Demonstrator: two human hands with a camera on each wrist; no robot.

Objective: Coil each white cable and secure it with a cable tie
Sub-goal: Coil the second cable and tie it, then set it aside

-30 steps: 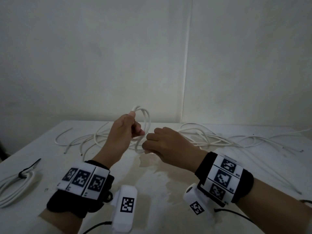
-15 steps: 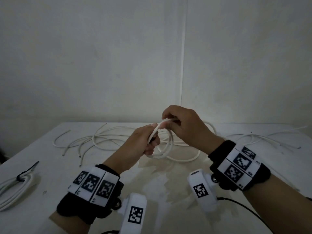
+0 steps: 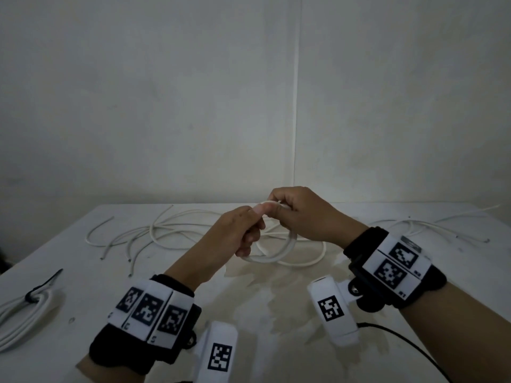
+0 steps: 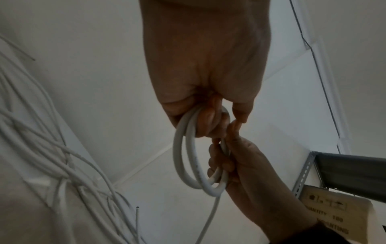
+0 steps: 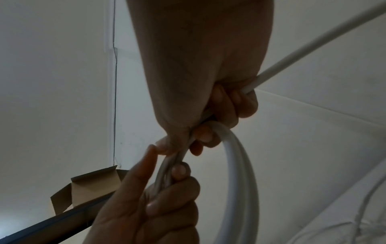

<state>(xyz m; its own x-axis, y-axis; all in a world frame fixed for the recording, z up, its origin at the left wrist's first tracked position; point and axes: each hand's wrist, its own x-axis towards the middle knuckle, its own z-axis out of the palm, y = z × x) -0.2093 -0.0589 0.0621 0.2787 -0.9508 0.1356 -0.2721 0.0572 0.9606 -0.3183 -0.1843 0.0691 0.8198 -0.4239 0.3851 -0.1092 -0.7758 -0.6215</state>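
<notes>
A small coil of white cable (image 3: 279, 252) hangs above the middle of the table, held by both hands. My left hand (image 3: 243, 230) grips the coil's loops (image 4: 185, 158) with curled fingers. My right hand (image 3: 298, 214) pinches the cable at the top of the coil (image 5: 236, 158); a straight run of the same cable (image 5: 313, 46) leaves it. The rest of that cable (image 3: 304, 261) trails on the table behind the coil. A finished coil (image 3: 25, 313) bound with a black tie (image 3: 41, 288) lies at the left edge.
Several loose white cables (image 3: 154, 233) sprawl over the far left of the white table (image 3: 262, 313), and more (image 3: 431, 228) lie at the far right. A wall stands just behind the table. A cardboard box (image 4: 338, 208) and a metal shelf (image 4: 351, 173) show in the left wrist view.
My right hand rose from low beside the coil to its top and laid another loop on. My left hand dropped and tipped the coil flatter. Loose cable was drawn in from the right.
</notes>
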